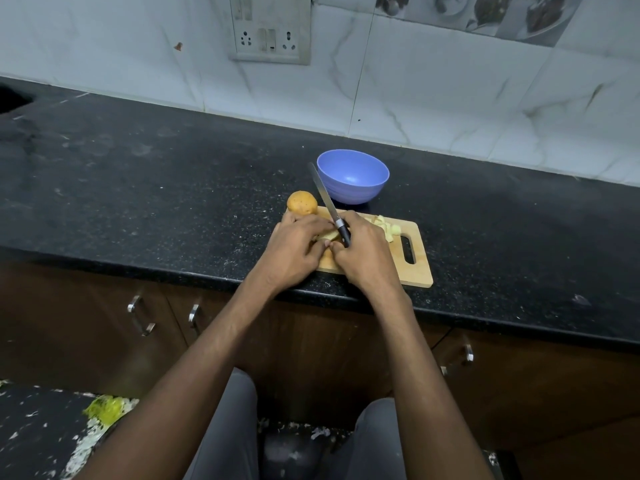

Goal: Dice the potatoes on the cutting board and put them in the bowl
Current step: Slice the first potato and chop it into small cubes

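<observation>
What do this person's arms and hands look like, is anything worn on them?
Both arms are bare from the hands back to the bottom edge of the picture: no sleeves show. The left hand and the right hand wear no gloves, and no rings, watch or bracelets show on the visible sides. Below the arms, grey trousers cover the legs.

Both forearms reach forward, wrists close together. The left hand (294, 247) lies palm down, fingers curled over a potato piece. The right hand (363, 251) grips a knife handle, thumbs nearly touching.
</observation>
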The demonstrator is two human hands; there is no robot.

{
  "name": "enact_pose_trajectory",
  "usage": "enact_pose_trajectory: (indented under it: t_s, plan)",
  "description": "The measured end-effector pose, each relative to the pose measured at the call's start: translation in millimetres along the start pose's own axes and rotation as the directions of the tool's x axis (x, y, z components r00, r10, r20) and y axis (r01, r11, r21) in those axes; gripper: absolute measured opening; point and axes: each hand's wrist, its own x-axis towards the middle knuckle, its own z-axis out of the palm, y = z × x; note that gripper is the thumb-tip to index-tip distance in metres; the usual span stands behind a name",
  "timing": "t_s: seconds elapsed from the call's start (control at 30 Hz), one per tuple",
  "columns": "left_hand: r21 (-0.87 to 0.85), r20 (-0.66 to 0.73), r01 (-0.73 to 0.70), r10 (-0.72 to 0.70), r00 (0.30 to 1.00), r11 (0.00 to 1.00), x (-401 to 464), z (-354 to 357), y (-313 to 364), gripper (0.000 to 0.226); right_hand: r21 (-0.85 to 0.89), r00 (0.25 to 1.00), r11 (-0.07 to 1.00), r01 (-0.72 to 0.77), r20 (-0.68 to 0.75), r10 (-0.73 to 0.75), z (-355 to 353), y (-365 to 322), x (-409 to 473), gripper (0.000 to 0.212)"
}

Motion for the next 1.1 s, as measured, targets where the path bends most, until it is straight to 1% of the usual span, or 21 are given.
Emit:
enact_pose_trajectory:
  t_s: [0.07, 0.2, 0.33, 0.6, 0.77, 0.87, 0.93, 0.97, 1.07, 1.1]
  plan:
    - [-0.015, -0.021, -0.007, 0.007, 1.0, 1.0, -1, 0, 0, 0.038, -0.004, 1.0, 1.0, 0.0, -0.007, 0.0, -1, 1, 0, 0.035]
    - [-0.053, -0.037, -0.038, 0.036, 0.999, 0.998, -1, 0, -3, 0.03, -0.08, 1.0, 0.997, 0.019, 0.0, -0.019, -6, 5, 2, 0.033]
    - [-0.057, -0.043, -0.068, 0.065, 0.997, 0.996, -1, -1, -3, 0.029, -0.132, 0.999, 0.991, 0.027, -0.013, -0.029, -10, 7, -1, 0.037]
    - [-0.041, -0.08, -0.049, 0.045, 0.996, 0.998, -2, -1, 1, 0.02, -0.079, 1.0, 0.997, 0.002, -0.011, -0.002, -12, 13, -2, 0.037]
    - [-0.039, -0.11, -0.038, 0.034, 0.993, 0.998, -4, -4, 3, 0.018, -0.096, 1.0, 0.995, -0.023, -0.008, 0.022, -12, 14, -4, 0.046]
    - [-0.044, -0.111, -0.043, 0.038, 0.993, 0.998, -4, -5, 3, 0.017, -0.099, 0.998, 0.994, -0.049, -0.047, 0.045, -12, 14, -7, 0.049]
    - [-0.063, -0.115, -0.041, 0.033, 0.993, 0.997, -4, -5, 3, 0.015, -0.084, 0.996, 0.995, -0.058, -0.065, 0.053, -14, 15, -10, 0.046]
    - [-0.076, -0.118, -0.039, 0.03, 0.993, 0.996, -4, -5, 4, 0.014, -0.07, 0.996, 0.996, -0.059, -0.076, 0.054, -16, 16, -12, 0.04]
    - [-0.081, -0.11, -0.032, 0.023, 0.994, 0.996, -5, -5, 4, 0.014, 0.033, 0.988, 0.997, -0.063, -0.139, 0.067, -24, 17, -24, 0.011]
    - [-0.081, -0.103, -0.029, 0.02, 0.995, 0.996, -4, -5, 4, 0.015, 0.07, 0.985, 0.995, -0.071, -0.155, 0.081, -28, 18, -29, 0.009]
